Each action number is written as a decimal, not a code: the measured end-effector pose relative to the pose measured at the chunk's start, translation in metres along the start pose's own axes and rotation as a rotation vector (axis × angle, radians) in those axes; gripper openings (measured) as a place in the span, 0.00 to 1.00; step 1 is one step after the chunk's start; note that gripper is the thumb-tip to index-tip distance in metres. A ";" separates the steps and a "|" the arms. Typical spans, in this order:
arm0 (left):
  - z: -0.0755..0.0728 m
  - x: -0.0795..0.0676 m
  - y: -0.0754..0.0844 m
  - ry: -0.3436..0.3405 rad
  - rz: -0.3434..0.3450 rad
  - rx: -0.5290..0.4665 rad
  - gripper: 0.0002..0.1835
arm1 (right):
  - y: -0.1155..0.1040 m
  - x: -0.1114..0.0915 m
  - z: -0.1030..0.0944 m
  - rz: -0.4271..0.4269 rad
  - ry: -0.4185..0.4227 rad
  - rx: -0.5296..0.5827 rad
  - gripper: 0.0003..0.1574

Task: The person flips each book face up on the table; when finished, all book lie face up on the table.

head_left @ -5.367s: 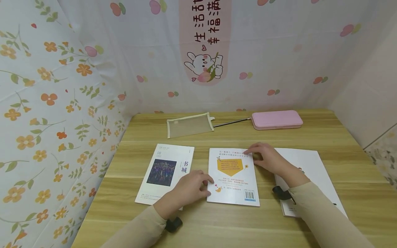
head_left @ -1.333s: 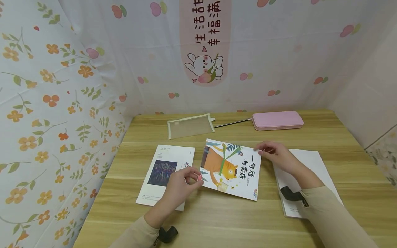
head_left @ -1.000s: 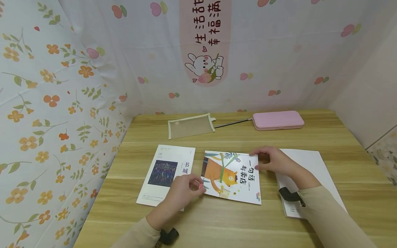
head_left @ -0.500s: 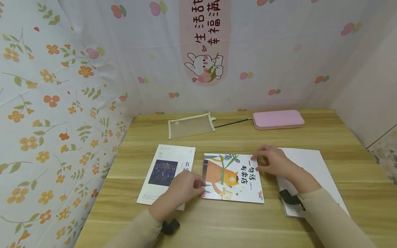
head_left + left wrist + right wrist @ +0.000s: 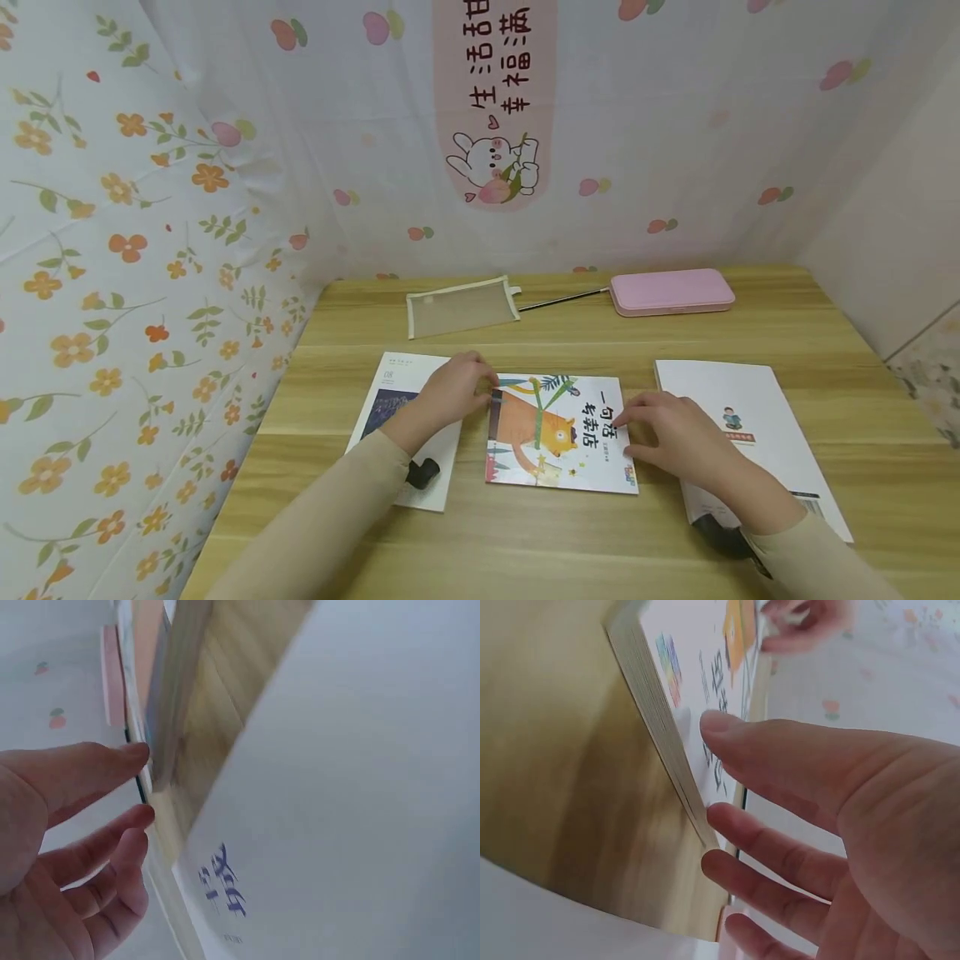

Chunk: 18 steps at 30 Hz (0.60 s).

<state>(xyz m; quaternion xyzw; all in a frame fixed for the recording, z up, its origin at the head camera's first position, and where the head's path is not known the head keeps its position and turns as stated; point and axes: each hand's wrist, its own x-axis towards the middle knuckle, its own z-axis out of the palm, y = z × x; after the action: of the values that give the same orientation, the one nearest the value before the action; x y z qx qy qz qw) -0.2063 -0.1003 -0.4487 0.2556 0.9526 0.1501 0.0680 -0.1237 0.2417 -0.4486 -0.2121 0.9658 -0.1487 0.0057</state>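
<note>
A picture book [image 5: 555, 433] lies flat mid-table, its front cover with an orange cat facing up and its title turned sideways. My left hand [image 5: 450, 392] is at the book's upper left corner, fingers loosely bent, with thumb and fingertips beside its edge in the left wrist view. Along the right edge, my right hand [image 5: 686, 437] has its thumb over the cover and its fingers spread by the page block [image 5: 660, 712]. Beneath my left forearm is a white book [image 5: 442, 450] with a dark picture, partly covered. A larger white book [image 5: 772, 442] lies partly under my right hand.
Toward the back of the wooden table [image 5: 360, 325] lie a mesh zip pouch [image 5: 461, 308], a thin black rod [image 5: 562, 300] and a pink case [image 5: 671, 292]. A patterned cloth [image 5: 637, 125] hangs behind, and a flowered one [image 5: 112, 292] on the left.
The picture book has been turned over from its barcoded back to its cat cover and laid flat. Lately my left hand moved up its left edge, and my right hand shifted down the right edge.
</note>
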 end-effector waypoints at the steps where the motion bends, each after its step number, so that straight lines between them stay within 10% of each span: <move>1: 0.000 0.003 -0.002 -0.009 0.006 0.006 0.10 | -0.002 -0.003 0.000 -0.002 -0.003 0.000 0.20; 18: 0.002 0.009 -0.014 -0.038 0.022 -0.096 0.12 | -0.012 -0.024 0.008 -0.016 0.008 -0.035 0.35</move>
<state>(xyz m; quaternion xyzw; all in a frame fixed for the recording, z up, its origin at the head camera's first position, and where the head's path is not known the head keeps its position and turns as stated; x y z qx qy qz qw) -0.2198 -0.1068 -0.4558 0.2654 0.9400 0.1915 0.0963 -0.0966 0.2389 -0.4545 -0.2191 0.9666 -0.1327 -0.0031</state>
